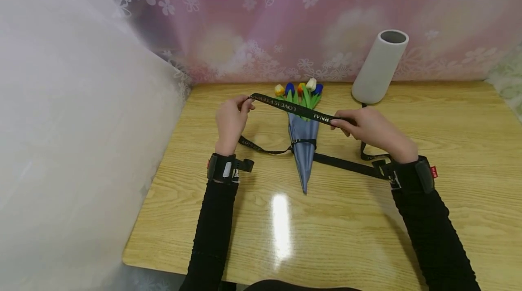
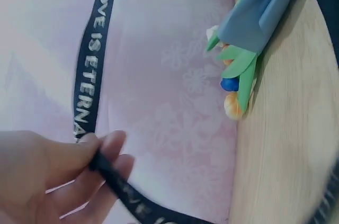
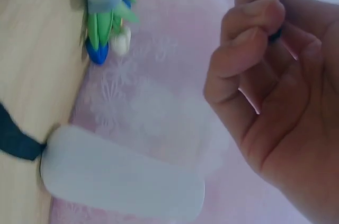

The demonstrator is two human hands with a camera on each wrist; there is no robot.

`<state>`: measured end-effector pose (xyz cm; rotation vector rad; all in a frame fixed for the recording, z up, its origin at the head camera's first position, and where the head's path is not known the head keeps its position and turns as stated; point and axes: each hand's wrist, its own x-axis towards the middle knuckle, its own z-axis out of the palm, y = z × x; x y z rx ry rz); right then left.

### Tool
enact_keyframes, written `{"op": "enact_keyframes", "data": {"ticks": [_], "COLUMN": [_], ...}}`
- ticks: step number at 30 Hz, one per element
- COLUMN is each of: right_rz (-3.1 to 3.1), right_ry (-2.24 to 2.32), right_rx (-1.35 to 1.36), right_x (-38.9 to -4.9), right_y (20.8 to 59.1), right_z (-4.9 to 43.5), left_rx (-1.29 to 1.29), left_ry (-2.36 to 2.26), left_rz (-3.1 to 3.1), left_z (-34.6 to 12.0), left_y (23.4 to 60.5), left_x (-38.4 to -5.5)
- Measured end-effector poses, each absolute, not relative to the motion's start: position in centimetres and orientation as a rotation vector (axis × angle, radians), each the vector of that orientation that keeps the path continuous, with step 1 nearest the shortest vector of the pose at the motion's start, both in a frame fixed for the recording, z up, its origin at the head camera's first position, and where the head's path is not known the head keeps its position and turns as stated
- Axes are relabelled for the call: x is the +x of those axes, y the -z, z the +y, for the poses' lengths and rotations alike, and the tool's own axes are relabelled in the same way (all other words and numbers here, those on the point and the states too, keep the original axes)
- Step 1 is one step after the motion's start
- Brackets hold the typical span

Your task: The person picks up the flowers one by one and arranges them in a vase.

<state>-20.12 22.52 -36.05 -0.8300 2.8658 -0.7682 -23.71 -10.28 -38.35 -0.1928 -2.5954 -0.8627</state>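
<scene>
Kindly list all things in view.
Wood-grain table: 1, tan, across centre
Smooth tapered vase: 1, white, table's back right
Cone-shaped wrap: 1, grey-blue, table's middle
Tulip-shaped flowers: 5 visible, blue, white, yellow-orange, inside wrap
Lettered flat ribbon: count unclear, black, around wrap, also held aloft
Floral backdrop: 1, pink, behind table
Plain surface: 1, white, far left
Wrist straps: 2, black, on wrists
Sleeves: 2, black, lower foreground
Left grip, right grip: 1 each, bare, pinching ribbon

The left hand [image 2: 58,168] pinches a black ribbon [image 2: 91,68] printed "LOVE IS ETERNA…" in pale letters. At upper right, tulips [image 2: 230,84] poke from a blue wrapper [image 2: 257,17] near the wood table [image 2: 286,134]; a pink floral curtain [image 2: 169,102] hangs alongside.
</scene>
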Motion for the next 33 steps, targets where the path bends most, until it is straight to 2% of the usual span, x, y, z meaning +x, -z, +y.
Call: {"op": "enact_keyframes", "data": {"ticks": [7,11,15,23,28,33], "right_rz": [2.852,2.831,2.799,2.878,2.949,2.975], "right_ry": [0.779,0.730,0.734,0.676,0.611,0.543], "right_rx": [-1.007,-1.028,-1.044,-1.038,-1.038,-1.003], "right_x": [-20.1,-20.2,-20.2,-20.4,-20.4,-20.6], "right_y": [37.8,38.7,39.0,40.5,41.9,43.1], "right_z": [18.9,17.3,16.6,16.4,15.9,15.3], "left_rx": [-0.476,-0.309,-0.036,0.296,0.284,0.203], "left_ry": [1.001,1.164,1.178,1.020,0.803,0.530], "left_rz": [-2.699,-2.555,-2.358,-2.311,-2.614,-2.905], "left_z": [-8.9,-9.6,-12.8,-20.0,-22.7,-22.9], "left_y": [37.7,36.9,36.6,38.9,40.3,40.5], "left_x": [-23.2,-23.0,-22.3,-19.7,-18.0,-17.3]}}
